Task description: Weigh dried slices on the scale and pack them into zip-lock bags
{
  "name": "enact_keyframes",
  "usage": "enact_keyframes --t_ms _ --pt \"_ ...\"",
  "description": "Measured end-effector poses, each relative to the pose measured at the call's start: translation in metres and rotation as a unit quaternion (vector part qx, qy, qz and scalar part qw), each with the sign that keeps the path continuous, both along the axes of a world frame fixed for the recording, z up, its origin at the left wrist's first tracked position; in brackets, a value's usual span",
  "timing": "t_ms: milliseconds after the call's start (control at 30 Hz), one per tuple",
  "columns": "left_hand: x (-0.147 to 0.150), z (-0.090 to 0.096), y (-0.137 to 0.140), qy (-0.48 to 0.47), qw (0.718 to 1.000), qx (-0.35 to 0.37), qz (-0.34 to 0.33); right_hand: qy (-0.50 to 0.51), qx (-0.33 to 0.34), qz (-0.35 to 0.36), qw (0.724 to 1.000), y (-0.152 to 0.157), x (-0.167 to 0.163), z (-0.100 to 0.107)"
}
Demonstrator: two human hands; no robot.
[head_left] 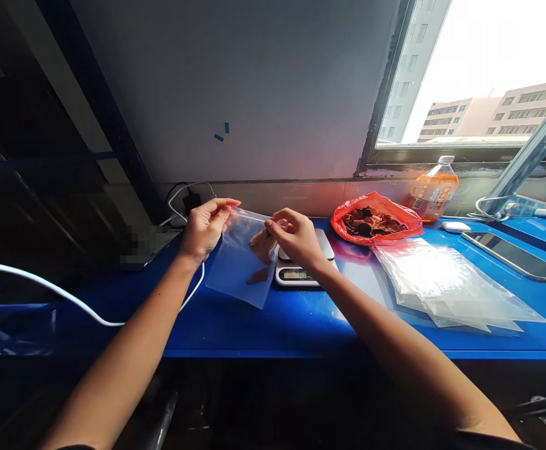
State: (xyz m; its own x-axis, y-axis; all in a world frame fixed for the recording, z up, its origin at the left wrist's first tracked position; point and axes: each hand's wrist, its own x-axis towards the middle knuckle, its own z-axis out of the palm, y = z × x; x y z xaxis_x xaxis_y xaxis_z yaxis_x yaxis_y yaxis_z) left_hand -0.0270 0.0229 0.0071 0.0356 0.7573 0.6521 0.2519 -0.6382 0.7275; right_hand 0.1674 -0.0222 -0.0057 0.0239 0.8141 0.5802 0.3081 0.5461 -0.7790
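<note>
Between my hands hangs a clear zip-lock bag [242, 265], its top edge stretched sideways. My left hand [205, 230] pinches its upper left corner, and my right hand [298, 236] grips the upper right side. A few brown, dried-looking flat pieces [262, 247] show in the bag, on its right side. Just behind and to the right of the bag sits a white digital kitchen scale [285, 276] with a lit display, partly covered by my right hand. The digits are too small to read surely.
Right of the scale stands an open red plastic bag [416, 220] of dark brown dried pieces. Several flat clear bags [441, 281] lie stacked before it. A drink bottle [435, 190], a white case [455, 227] and a phone [521, 255] are farther right. A white cable [85, 311] runs along the left.
</note>
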Motion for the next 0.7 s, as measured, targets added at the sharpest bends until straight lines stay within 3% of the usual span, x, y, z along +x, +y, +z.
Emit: enact_keyframes --t_ms 167,400,500,600,700 --pt "0.000 0.001 -0.002 0.026 0.991 -0.105 -0.074 0.043 0.003 -0.022 0.999 0.005 0.009 0.003" --pt "-0.001 -0.001 0.000 -0.044 0.988 -0.117 -0.095 0.028 0.052 -0.033 0.998 0.002 0.004 0.001" --pt "-0.002 -0.004 0.004 -0.033 0.994 -0.078 -0.073 -0.056 0.086 -0.096 0.990 0.001 0.007 0.001" --pt "0.003 -0.009 0.001 0.038 0.999 0.012 -0.026 -0.186 0.147 -0.161 0.958 -0.003 0.009 0.003" --pt "0.016 -0.013 -0.012 0.139 0.985 0.100 0.009 -0.296 0.178 -0.145 0.927 -0.010 0.005 0.004"
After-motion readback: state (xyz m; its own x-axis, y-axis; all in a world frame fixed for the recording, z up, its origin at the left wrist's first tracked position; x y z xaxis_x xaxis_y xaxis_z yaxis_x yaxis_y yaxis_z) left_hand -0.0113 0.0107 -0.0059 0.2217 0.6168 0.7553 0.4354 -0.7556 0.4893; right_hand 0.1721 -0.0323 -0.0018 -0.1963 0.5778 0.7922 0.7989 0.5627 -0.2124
